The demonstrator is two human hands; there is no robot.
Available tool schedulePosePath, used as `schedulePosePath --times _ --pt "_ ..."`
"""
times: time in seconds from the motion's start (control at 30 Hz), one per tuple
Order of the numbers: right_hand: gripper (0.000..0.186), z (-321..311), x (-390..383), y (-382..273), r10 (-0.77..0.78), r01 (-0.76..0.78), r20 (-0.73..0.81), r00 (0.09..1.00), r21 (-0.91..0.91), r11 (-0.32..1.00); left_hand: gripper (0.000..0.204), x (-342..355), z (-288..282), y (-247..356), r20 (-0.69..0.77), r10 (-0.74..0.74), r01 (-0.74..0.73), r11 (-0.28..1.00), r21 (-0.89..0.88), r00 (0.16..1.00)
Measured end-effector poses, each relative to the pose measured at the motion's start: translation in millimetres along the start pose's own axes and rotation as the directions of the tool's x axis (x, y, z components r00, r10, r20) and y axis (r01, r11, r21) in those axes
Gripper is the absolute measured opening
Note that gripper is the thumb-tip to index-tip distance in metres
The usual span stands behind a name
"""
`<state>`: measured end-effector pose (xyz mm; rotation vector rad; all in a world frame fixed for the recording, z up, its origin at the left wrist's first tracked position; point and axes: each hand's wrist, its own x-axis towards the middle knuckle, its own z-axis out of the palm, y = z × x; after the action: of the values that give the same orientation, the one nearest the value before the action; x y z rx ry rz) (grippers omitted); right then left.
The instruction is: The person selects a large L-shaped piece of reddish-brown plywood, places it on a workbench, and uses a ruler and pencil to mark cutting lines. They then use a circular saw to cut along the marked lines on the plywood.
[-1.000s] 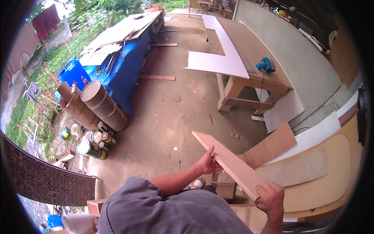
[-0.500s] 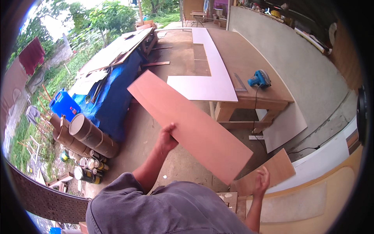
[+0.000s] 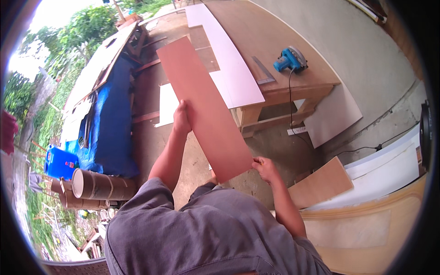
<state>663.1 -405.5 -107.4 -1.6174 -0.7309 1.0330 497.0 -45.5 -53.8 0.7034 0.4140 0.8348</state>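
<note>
Ahead of the grey shirt (image 3: pixel 211 229) was one board (image 3: pixel 208 110): smooth reddish-brown wood, flat, a long rectangle. Left hand (image 3: pixel 182 119) gripped its left edge; right hand (image 3: pixel 266 170) pinched its near right corner. Beyond stood a wooden table (image 3: pixel 243 34) (blue saw (image 3: pixel 289 59) on top) beside a grey wall (image 3: pixel 353 50). The board's long axis ran far-left to near-right.

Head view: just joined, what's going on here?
A person holds a long reddish-brown board at a slant in both hands. The left hand grips its left edge; the right hand pinches its near right corner. Beyond it, a wooden workbench bears a white panel, a metal square and a blue circular saw.
</note>
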Motion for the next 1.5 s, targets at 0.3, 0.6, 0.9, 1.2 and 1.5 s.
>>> schedulePosePath --times 0.3,0.6,0.9,1.2,1.5 --pt "0.02 44.5 152.0 3.2 0.105 -0.132 -0.147 0.983 -0.185 0.974 0.053 215.6 -76.3 -43.6 -0.267 -0.129 0.229 0.891 0.391 0.955" --pt "0.024 35.4 238.6 10.2 0.21 -0.228 -0.201 0.957 -0.071 0.971 0.096 287.0 -35.1 -42.2 -0.39 0.207 0.415 -0.088 0.906 0.897" --pt "0.045 24.2 248.6 20.3 0.133 -0.133 0.018 0.991 0.23 0.964 0.104 259.7 -48.1 -82.4 -0.2 0.051 0.205 -0.372 0.906 0.978" --pt "0.056 28.4 254.7 28.8 0.135 -0.143 0.061 0.989 0.141 0.98 0.107 266.1 -57.3 -84.7 -0.212 0.077 0.225 -0.4 0.888 0.974" --pt "0.054 26.1 251.8 36.1 0.074 -0.098 0.098 0.992 0.26 0.961 0.108 268.1 -65.9 -85.5 -0.189 0.099 0.214 -0.445 0.87 0.977"
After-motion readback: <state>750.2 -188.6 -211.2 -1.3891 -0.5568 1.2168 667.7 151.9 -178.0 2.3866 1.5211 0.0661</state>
